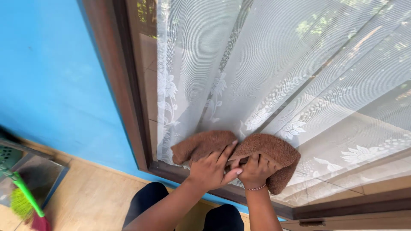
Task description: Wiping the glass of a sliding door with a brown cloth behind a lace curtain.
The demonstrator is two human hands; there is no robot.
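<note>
Low in the centre of the frame: left hand (pixel 212 170) spread flat and right hand (pixel 256 170) with fingers curled, both pressing a brown towel (pixel 239 147) against window glass (pixel 299 64). Behind the glass, white lace curtain (pixel 192 64); brown window frame (pixel 128 85) and blue wall (pixel 47 77) at left. Green-handled broom (pixel 25 194) at lower left.

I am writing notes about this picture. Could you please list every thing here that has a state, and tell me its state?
Left hand: flat, pressing the cloth on the glass.
Right hand: gripping the cloth.
Brown cloth: folded, bunched, against the window.
Window: shut, glass showing reflections.
Lace curtain: drawn behind the glass, hanging in folds.
Broom: leaning at the lower left, not held.
</note>
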